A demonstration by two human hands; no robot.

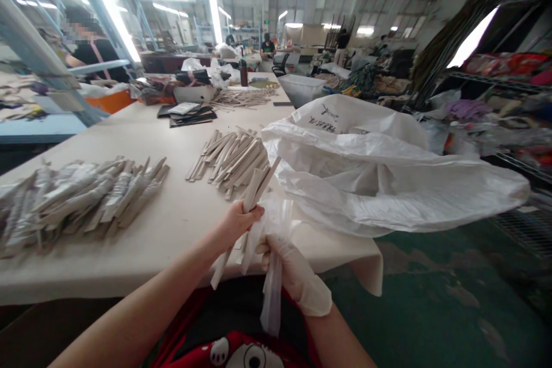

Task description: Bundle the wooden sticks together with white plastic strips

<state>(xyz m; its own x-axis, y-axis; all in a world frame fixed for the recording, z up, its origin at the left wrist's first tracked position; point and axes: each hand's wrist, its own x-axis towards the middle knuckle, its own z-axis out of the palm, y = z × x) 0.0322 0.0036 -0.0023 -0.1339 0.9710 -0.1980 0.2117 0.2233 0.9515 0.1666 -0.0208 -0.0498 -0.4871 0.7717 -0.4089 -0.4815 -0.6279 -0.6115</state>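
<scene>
- The left hand (241,221), bare, held a small bunch of pale strips (255,185) above the near edge of the tabletop (190,236); its fingers were clamped around the bunch, with the thumb laid across the front.
- The bunch stood at a slant, its upper ends leaning to the right and one longer strip end reaching down to the lower left, past the hand.
- The right hand (291,264), in a pale glove, was just beside the left one, its fingers closed on a length of clear plastic film (271,299).
- The film hung below the right hand in front of the person's red and black clothing (241,322), and its upper part rose between the two hands, close to the strips.
- Just beyond the left hand lay a loose pile of similar strips (237,161), most of them slanting the same way.
- On the left of the tabletop lay a larger heap of strip bundles (95,195), several wrapped in clear film.
- A big white sack (388,184) with dark handwriting lay to the right, partly over the tabletop's edge.
- Farther back were flat black pieces (190,118), a dark bottle (244,73) and more strips (241,99).
</scene>
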